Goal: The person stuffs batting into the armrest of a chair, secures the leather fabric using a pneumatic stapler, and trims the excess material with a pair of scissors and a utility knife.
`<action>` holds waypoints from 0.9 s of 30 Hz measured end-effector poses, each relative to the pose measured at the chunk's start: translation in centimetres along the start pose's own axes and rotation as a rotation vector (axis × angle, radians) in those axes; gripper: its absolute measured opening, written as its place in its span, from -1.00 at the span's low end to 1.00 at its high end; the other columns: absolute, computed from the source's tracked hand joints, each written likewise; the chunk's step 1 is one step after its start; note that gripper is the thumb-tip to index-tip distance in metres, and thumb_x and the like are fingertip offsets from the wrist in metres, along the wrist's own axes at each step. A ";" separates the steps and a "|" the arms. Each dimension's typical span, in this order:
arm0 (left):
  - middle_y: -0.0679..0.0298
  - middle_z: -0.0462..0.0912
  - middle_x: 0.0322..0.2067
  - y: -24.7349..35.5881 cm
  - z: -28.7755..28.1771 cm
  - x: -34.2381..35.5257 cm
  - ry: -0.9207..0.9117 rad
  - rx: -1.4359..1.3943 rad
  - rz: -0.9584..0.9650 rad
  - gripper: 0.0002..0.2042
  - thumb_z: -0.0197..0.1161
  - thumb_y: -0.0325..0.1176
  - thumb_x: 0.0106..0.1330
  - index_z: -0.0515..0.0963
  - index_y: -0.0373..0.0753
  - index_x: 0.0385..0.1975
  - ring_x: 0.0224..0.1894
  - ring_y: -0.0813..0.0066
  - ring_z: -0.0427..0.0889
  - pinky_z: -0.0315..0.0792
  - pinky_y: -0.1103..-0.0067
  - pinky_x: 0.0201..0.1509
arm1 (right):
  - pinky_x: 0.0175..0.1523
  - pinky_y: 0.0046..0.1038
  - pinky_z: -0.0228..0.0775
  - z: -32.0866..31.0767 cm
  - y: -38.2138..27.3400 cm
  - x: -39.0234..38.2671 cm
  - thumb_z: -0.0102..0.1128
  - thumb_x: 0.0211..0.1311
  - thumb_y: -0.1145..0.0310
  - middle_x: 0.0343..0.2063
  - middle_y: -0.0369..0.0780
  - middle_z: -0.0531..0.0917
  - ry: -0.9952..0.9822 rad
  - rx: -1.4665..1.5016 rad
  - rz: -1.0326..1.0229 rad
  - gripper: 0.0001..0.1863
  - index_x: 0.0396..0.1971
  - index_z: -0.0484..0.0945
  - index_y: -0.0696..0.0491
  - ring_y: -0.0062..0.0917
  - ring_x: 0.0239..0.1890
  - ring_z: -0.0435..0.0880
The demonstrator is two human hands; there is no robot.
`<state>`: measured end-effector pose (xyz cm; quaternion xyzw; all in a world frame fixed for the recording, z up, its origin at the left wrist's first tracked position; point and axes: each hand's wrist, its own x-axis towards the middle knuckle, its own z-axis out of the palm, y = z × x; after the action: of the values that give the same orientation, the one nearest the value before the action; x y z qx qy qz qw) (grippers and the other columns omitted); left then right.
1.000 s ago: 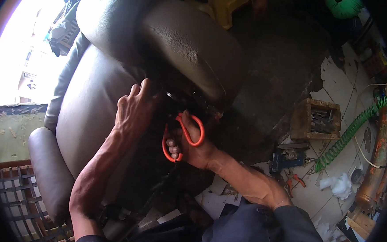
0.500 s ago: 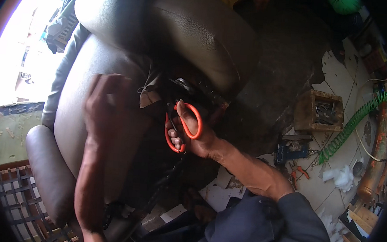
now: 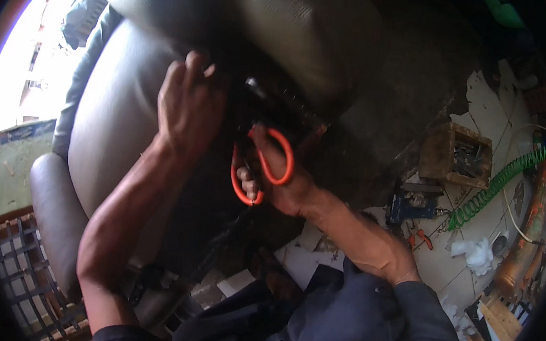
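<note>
My right hand point(image 3: 279, 174) grips a pair of scissors point(image 3: 289, 156) with orange handles. The thumb is at one loop and the fingers at the other, and the loops stand apart. Deep shadow hides the blades. To its left, my left hand point(image 3: 189, 112) is at the dark gap between two padded parts of a grey leather-covered seat point(image 3: 117, 105). Its fingers are bent and closed, with the tips out of sight, so what they hold cannot be made out. A small shiny metal piece point(image 3: 254, 87) shows in the gap, beyond the scissors.
On the tiled floor at right are a wooden box point(image 3: 433, 152) with metal pieces, a blue air stapler point(image 3: 415, 204) by a green coiled hose point(image 3: 503, 181), orange-handled pliers point(image 3: 422, 239) and white stuffing point(image 3: 474, 255). A frame with woven straps point(image 3: 26, 274) lies at lower left.
My left hand has moved right and away from me, to where a loose flap of cover showed before. The scissors have shifted only slightly in my right hand's grip. The view has tilted a little.
</note>
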<state>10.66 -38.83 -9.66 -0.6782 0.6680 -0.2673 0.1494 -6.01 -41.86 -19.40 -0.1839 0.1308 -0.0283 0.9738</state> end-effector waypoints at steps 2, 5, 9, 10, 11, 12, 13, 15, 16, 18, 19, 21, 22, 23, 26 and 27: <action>0.33 0.62 -0.03 -0.3 0.9 -0.1 -0.022 0.036 0.023 -0.79 0.24 -0.39 0.13 0.69 -0.19 -0.25 0.05 0.29 0.47 0.41 0.41 0.09 | -0.46 -0.57 0.40 -0.7 0.0 0.1 -0.07 0.38 -0.37 -0.62 -0.35 0.53 -0.007 -0.008 0.000 -0.37 -0.42 0.50 -0.03 -0.66 -0.63 0.49; 0.39 0.63 -0.03 -2.1 2.8 -0.4 0.047 -0.011 0.017 -0.78 0.28 -0.36 0.09 0.71 -0.14 -0.25 0.04 0.31 0.46 0.40 0.42 0.09 | -0.45 -0.58 0.42 -0.4 0.0 0.0 -0.09 0.39 -0.36 -0.61 -0.34 0.54 0.041 0.017 0.032 -0.35 -0.43 0.53 -0.01 -0.65 -0.62 0.50; 0.33 0.66 -0.10 -4.3 3.4 -0.9 0.123 -0.243 0.063 -0.73 0.42 -0.36 -0.12 0.72 -0.10 -0.33 -0.01 0.28 0.54 0.44 0.34 0.12 | -0.45 -0.59 0.42 -0.6 0.2 -0.1 -0.07 0.37 -0.39 -0.60 -0.33 0.54 0.056 -0.003 0.040 -0.30 -0.41 0.55 0.05 -0.65 -0.60 0.50; 0.33 0.67 -0.12 -4.7 2.8 -0.5 0.122 -0.288 0.093 -0.74 0.38 -0.35 -0.09 0.72 -0.10 -0.32 0.00 0.29 0.55 0.40 0.30 0.17 | -0.45 -0.59 0.41 -0.4 -0.2 0.0 -0.07 0.36 -0.39 -0.60 -0.33 0.54 0.059 -0.027 0.028 -0.29 -0.40 0.55 0.06 -0.65 -0.60 0.50; 0.33 0.68 -0.15 -4.9 2.3 -0.3 0.115 -0.337 0.121 -0.75 0.34 -0.35 -0.07 0.71 -0.11 -0.32 0.01 0.30 0.57 0.37 0.27 0.22 | -0.46 -0.59 0.42 -0.3 -0.1 0.0 -0.07 0.36 -0.39 -0.60 -0.32 0.54 0.079 -0.036 0.041 -0.28 -0.39 0.55 0.09 -0.64 -0.60 0.50; 0.33 0.68 -0.15 -5.2 2.3 -0.1 0.124 -0.349 0.126 -0.75 0.34 -0.35 -0.07 0.71 -0.11 -0.32 0.01 0.30 0.57 0.38 0.27 0.22 | -0.46 -0.59 0.42 -0.4 0.0 0.0 -0.06 0.35 -0.40 -0.60 -0.32 0.54 0.073 -0.035 0.044 -0.27 -0.38 0.55 0.09 -0.63 -0.60 0.51; 0.33 0.68 -0.15 -5.0 2.2 -0.4 0.130 -0.358 0.122 -0.75 0.34 -0.35 -0.07 0.71 -0.11 -0.32 0.01 0.30 0.57 0.38 0.27 0.21 | -0.45 -0.59 0.43 -0.5 0.1 0.0 -0.05 0.33 -0.41 -0.59 -0.32 0.54 0.067 -0.037 0.044 -0.25 -0.38 0.55 0.10 -0.63 -0.60 0.51; 0.33 0.67 -0.14 -5.2 2.4 -0.4 0.136 -0.363 0.122 -0.75 0.35 -0.36 -0.08 0.71 -0.11 -0.32 0.00 0.29 0.57 0.39 0.28 0.21 | -0.45 -0.58 0.44 -0.6 0.0 0.0 -0.04 0.30 -0.44 -0.58 -0.31 0.54 0.074 -0.037 0.053 -0.23 -0.37 0.55 0.11 -0.62 -0.60 0.51; 0.33 0.67 -0.14 -5.2 2.3 -0.5 0.145 -0.376 0.121 -0.74 0.36 -0.36 -0.08 0.71 -0.11 -0.32 0.00 0.29 0.56 0.39 0.28 0.20 | -0.45 -0.58 0.44 -0.4 -0.3 0.0 -0.03 0.28 -0.46 -0.57 -0.30 0.54 0.088 -0.035 0.059 -0.22 -0.37 0.55 0.12 -0.61 -0.60 0.52; 0.33 0.67 -0.14 -4.8 3.0 -0.3 0.151 -0.387 0.120 -0.74 0.36 -0.37 -0.09 0.71 -0.11 -0.32 0.00 0.28 0.56 0.40 0.29 0.19 | -0.43 -0.58 0.42 -0.4 -0.5 0.0 -0.03 0.25 -0.49 -0.55 -0.30 0.52 0.108 -0.045 0.064 -0.18 -0.33 0.55 0.14 -0.61 -0.58 0.48; 0.32 0.67 -0.14 -4.9 3.2 -0.3 0.152 -0.384 0.117 -0.74 0.37 -0.37 -0.09 0.71 -0.11 -0.32 0.00 0.28 0.56 0.40 0.29 0.19 | -0.42 -0.58 0.38 -0.2 -0.7 0.0 -0.04 0.24 -0.51 -0.53 -0.30 0.50 0.102 -0.057 0.061 -0.15 -0.30 0.55 0.16 -0.61 -0.56 0.45; 0.32 0.67 -0.14 -5.0 3.3 -0.3 0.149 -0.380 0.116 -0.74 0.37 -0.37 -0.10 0.71 -0.12 -0.32 0.00 0.27 0.56 0.41 0.29 0.18 | -0.40 -0.58 0.35 0.0 -0.9 0.1 -0.05 0.23 -0.52 -0.51 -0.30 0.47 0.079 -0.061 0.055 -0.12 -0.27 0.56 0.18 -0.61 -0.54 0.41; 0.32 0.67 -0.14 -5.1 3.4 -0.4 0.149 -0.377 0.114 -0.73 0.38 -0.38 -0.10 0.71 -0.12 -0.31 -0.01 0.27 0.56 0.41 0.30 0.17 | -0.40 -0.58 0.35 0.1 -0.9 0.2 -0.05 0.23 -0.52 -0.51 -0.30 0.47 0.060 -0.054 0.055 -0.13 -0.27 0.56 0.17 -0.61 -0.54 0.41; 0.32 0.67 -0.14 -5.1 3.5 -0.5 0.148 -0.378 0.109 -0.73 0.38 -0.38 -0.10 0.71 -0.12 -0.31 -0.01 0.27 0.56 0.41 0.30 0.17 | -0.39 -0.57 0.35 0.3 -0.9 0.2 -0.05 0.23 -0.52 -0.51 -0.30 0.47 0.041 -0.046 0.054 -0.13 -0.27 0.56 0.17 -0.61 -0.54 0.40; 0.32 0.67 -0.13 -5.3 4.0 0.0 0.159 -0.374 0.101 -0.73 0.39 -0.39 -0.11 0.71 -0.12 -0.31 -0.01 0.26 0.56 0.42 0.31 0.15 | -0.38 -0.56 0.34 0.5 -1.2 0.6 -0.06 0.22 -0.53 -0.50 -0.31 0.47 0.005 0.030 0.045 -0.12 -0.27 0.55 0.17 -0.60 -0.52 0.40; 0.32 0.67 -0.13 -5.0 4.0 0.0 0.167 -0.381 0.096 -0.72 0.39 -0.39 -0.12 0.71 -0.12 -0.31 -0.01 0.26 0.56 0.43 0.31 0.15 | -0.38 -0.56 0.35 0.5 -1.2 0.8 -0.06 0.22 -0.54 -0.49 -0.31 0.47 0.002 0.036 0.039 -0.12 -0.27 0.54 0.16 -0.60 -0.51 0.41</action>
<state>17.05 -39.17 -10.04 -0.6373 0.7479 -0.1839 -0.0249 -5.11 -42.85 -18.67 -0.1634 0.1351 -0.0117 0.9772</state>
